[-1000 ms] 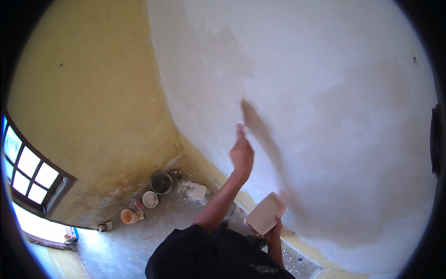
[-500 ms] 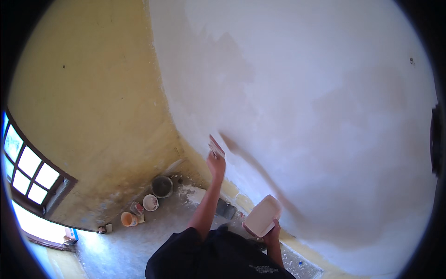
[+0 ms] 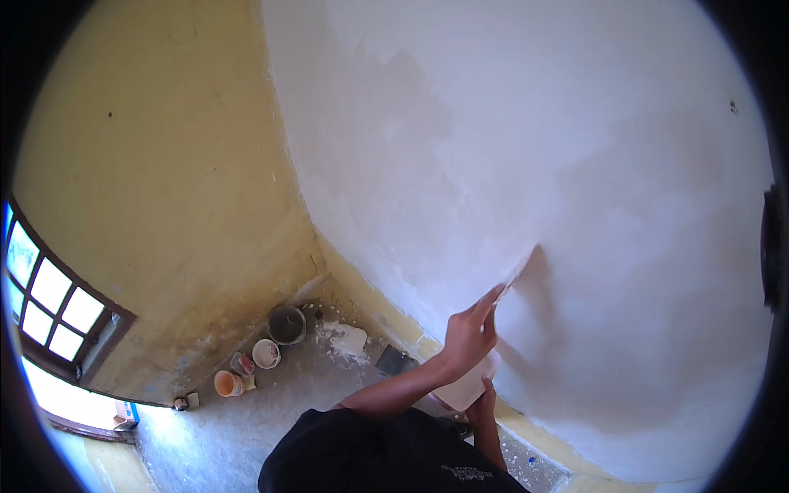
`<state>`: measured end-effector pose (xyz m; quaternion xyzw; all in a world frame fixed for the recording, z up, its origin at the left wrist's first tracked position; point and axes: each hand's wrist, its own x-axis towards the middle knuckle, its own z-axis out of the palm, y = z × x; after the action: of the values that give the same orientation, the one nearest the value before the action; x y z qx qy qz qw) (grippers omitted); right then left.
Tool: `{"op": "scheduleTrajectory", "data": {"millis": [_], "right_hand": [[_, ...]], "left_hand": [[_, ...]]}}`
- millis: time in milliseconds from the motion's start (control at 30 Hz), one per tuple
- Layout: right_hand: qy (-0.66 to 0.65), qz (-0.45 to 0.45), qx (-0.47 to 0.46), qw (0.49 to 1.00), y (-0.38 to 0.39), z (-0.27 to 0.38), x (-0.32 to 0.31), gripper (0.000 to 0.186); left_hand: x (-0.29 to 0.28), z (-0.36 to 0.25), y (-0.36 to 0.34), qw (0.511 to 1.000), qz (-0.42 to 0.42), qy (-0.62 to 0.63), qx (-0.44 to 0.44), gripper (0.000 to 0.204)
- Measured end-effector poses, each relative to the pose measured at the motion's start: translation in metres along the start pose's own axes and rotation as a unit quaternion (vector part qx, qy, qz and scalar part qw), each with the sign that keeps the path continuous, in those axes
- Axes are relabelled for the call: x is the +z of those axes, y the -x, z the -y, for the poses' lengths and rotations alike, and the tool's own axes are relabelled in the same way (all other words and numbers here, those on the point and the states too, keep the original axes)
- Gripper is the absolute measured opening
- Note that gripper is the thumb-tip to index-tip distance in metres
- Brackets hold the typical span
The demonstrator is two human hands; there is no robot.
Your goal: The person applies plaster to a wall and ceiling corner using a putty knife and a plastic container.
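My left hand (image 3: 471, 337) is closed around a putty knife (image 3: 519, 269), seen nearly edge-on, with its blade at the white-coated wall (image 3: 625, 246). That arm crosses in front of my body toward the right. Lower down, my right hand (image 3: 483, 404) grips a pale, flat rectangular putty board (image 3: 460, 392) by its near edge. My left hand and wrist cover part of the board. Patches of slightly darker coating show on the wall, and a shadow falls beside the knife.
A yellow wall (image 3: 181, 164) meets the white one at a corner. Along its foot stand a dark bucket (image 3: 288, 326), a white bucket (image 3: 266, 354) and an orange-lined bucket (image 3: 228, 384). White splatter (image 3: 345, 338) marks the floor. A barred window (image 3: 53, 300) is at far left.
My left hand has swung right with the putty knife, from near the corner to above the board. My right hand holds the board in nearly the same place.
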<state>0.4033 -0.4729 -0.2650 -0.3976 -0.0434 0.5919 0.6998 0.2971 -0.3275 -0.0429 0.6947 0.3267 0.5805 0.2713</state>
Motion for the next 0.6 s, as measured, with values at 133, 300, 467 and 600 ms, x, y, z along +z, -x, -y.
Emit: {"op": "scheduleTrajectory", "data": {"millis": [133,300,467,600], "right_hand": [[0.012,0.024,-0.016,1.000,0.004,0.009,0.023,0.057],[-0.012,0.008,-0.010,1.000,-0.001,0.006,0.027,0.054],[0.017,0.012,-0.003,1.000,-0.004,-0.005,0.039,0.053],[0.013,0.048,-0.019,0.999,-0.006,-0.010,0.040,0.053]], "left_hand": [[-0.036,0.029,0.034,0.996,0.044,0.028,-0.069,0.029],[-0.042,0.065,0.063,0.896,0.367,-0.176,-0.176,0.014],[-0.014,0.062,0.085,0.863,0.371,-0.290,-0.181,0.017],[-0.011,0.051,0.087,0.868,0.404,-0.230,-0.174,0.019]]}}
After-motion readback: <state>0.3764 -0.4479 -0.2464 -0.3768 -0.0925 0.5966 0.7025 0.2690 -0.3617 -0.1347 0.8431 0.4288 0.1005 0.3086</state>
